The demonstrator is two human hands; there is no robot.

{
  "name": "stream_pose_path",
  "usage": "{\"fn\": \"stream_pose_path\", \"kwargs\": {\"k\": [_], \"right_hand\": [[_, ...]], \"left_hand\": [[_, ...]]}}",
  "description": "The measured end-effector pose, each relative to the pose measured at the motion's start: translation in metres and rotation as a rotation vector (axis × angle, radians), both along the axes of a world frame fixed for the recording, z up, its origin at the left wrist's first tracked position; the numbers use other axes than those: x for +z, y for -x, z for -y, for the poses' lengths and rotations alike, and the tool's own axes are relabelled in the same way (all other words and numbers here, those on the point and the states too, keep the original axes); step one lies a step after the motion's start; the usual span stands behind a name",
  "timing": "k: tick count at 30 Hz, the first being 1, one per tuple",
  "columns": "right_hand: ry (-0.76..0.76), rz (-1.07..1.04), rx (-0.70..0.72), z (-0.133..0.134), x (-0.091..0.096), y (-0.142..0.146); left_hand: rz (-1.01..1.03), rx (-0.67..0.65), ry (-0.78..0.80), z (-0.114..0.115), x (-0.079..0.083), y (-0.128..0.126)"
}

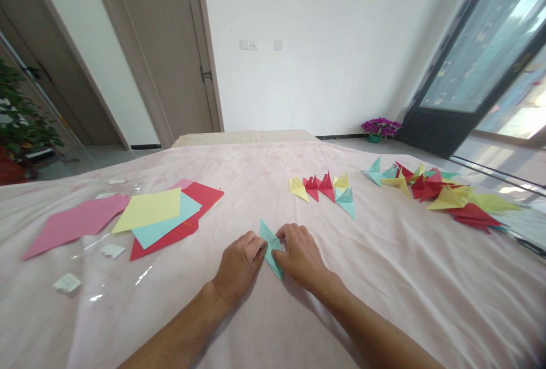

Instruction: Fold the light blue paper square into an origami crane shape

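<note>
A folded teal paper piece [270, 247] lies on the pink cloth-covered table [384, 278] in front of me. My left hand [239, 266] presses on its left side with fingers curled together. My right hand [301, 255] pinches its right side, fingertips bent onto the paper. Both hands touch the teal piece and nearly meet over it. Part of the paper is hidden under my fingers.
Flat sheets lie at the left: pink [74, 222], yellow [149, 208], teal and red [200, 195]. Several small folded pieces [326, 187] sit beyond my hands. A larger heap of folded pieces [443, 193] is at the right. Paper scraps [67, 282] rest near the left edge.
</note>
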State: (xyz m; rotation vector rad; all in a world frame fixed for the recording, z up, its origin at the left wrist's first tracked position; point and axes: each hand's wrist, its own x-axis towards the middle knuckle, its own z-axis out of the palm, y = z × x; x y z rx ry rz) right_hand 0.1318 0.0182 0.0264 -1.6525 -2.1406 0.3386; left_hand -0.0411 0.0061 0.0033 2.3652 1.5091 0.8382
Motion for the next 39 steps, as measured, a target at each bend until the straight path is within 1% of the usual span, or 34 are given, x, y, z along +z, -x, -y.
{"fn": "stream_pose_path", "kwargs": {"k": [2,4,5,6,8,10,12,14,17,20,22,24,25,26,29,31,33,36,39], "right_hand": [[0.046,-0.087,-0.021,0.002,0.0,0.002],[0.048,-0.153,-0.016,0.005,0.003,0.004],[0.019,-0.172,0.001,0.007,0.006,0.005],[-0.035,-0.173,0.048,0.009,0.01,0.005],[-0.135,-0.13,0.138,0.014,0.018,0.004],[-0.181,-0.07,0.217,0.017,0.026,0.001],[-0.171,-0.033,0.295,0.019,0.029,-0.003],[-0.13,-0.026,0.35,0.02,0.029,-0.007],[-0.079,-0.078,0.431,0.018,0.023,-0.016],[-0.08,-0.16,0.521,0.011,0.017,-0.026],[-0.094,-0.209,0.533,0.0,0.014,-0.033],[-0.107,-0.241,0.506,-0.012,0.011,-0.04],[-0.099,-0.238,0.517,-0.019,0.009,-0.043],[-0.087,-0.226,0.559,-0.025,0.007,-0.045],[-0.067,-0.169,0.634,-0.037,0.003,-0.046],[-0.06,-0.109,0.651,-0.04,0.003,-0.044],[-0.057,-0.044,0.652,-0.042,0.005,-0.04],[-0.054,0.048,0.648,-0.044,0.01,-0.034],[-0.052,0.132,0.656,-0.047,0.013,-0.03]], "left_hand": [[0.158,-0.001,0.073,0.005,0.004,-0.004],[0.366,0.005,0.161,0.009,0.008,-0.011],[0.49,0.008,0.218,0.01,0.01,-0.014],[0.624,0.009,0.282,0.011,0.012,-0.017],[0.889,0.012,0.413,0.011,0.012,-0.022],[1.084,0.03,0.511,0.007,0.011,-0.025],[1.17,0.059,0.574,0.003,0.008,-0.026],[1.184,0.087,0.611,0.0,0.007,-0.026],[1.16,0.114,0.636,-0.004,0.007,-0.026],[1.076,0.133,0.618,-0.007,0.008,-0.025],[0.983,0.161,0.584,-0.01,0.007,-0.022],[0.883,0.198,0.548,-0.012,0.006,-0.018],[0.825,0.215,0.53,-0.013,0.005,-0.016],[0.756,0.229,0.509,-0.014,0.005,-0.013],[0.466,0.259,0.42,-0.015,0.007,-0.008],[0.266,0.269,0.362,-0.013,0.009,-0.005],[0.117,0.273,0.302,-0.013,0.011,-0.003],[0.025,0.224,0.215,-0.015,0.012,0.004],[0.023,0.051,0.197,-0.021,0.013,0.018]]}}
